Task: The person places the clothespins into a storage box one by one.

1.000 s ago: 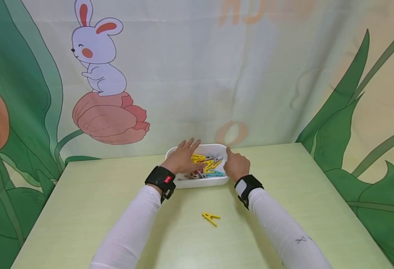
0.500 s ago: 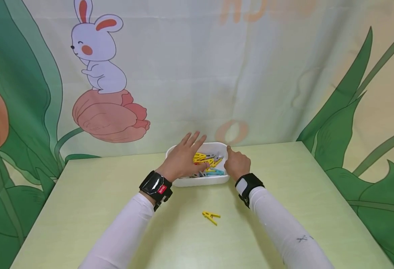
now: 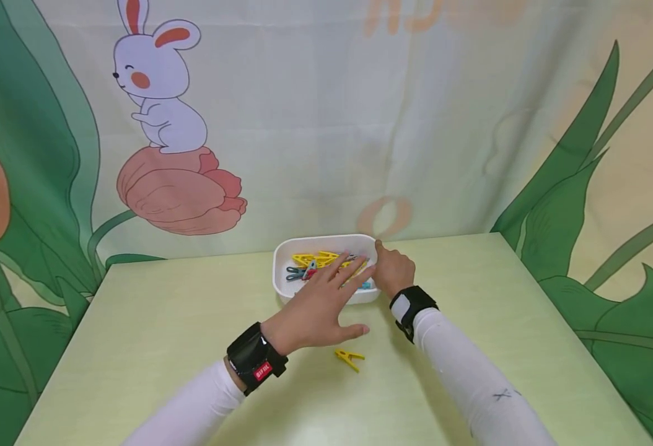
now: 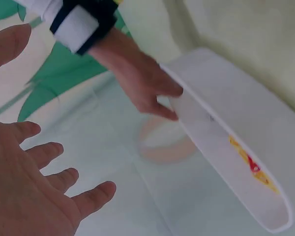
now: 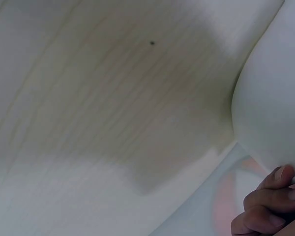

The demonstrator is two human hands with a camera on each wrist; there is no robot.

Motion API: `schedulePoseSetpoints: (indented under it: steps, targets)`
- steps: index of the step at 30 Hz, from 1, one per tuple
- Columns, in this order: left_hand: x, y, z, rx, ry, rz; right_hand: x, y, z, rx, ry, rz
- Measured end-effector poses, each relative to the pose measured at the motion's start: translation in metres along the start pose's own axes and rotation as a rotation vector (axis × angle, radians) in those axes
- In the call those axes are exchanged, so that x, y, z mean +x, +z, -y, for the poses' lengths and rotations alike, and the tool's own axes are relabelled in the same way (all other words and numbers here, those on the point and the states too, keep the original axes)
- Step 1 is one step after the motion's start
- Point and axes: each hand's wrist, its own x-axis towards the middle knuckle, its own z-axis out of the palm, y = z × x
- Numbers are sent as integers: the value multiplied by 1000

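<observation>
A white plastic box (image 3: 279, 288) sits at the table's back edge with several yellow, grey, red and blue clothespins (image 3: 304, 260) inside. My right hand (image 3: 394, 272) grips the box's right end at the rim, its thumb on top; the right wrist view shows curled fingers (image 5: 268, 201) against the outer wall. Spread wide and holding nothing, my left hand (image 3: 318, 310) hovers over the box's front side, its fingers hiding part of the clothespins. One yellow clothespin (image 3: 350, 358) lies on the table just nearer than my left thumb.
The pale wood-grain table (image 3: 165, 347) ends at a hanging cloth (image 3: 304, 155) printed with a rabbit and plants, close behind the box. Black bands (image 3: 256, 359) wrap both wrists over white sleeves.
My left hand has drawn back from over the box's left part toward the front and right, uncovering clothespins at the left. The right hand has stayed at the rim.
</observation>
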Motion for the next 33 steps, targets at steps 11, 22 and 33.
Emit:
schedulePoseSetpoints:
  steps: [11,22,33]
  targets:
    - [-20,42,2,23,23,258,-1,-3,3,-1,22,20]
    - [-28,85,-7,-30,-8,394,-5,-2,5,-5,42,49]
    - [-31,94,-13,-26,-20,441,-1,-2,5,-15,58,51]
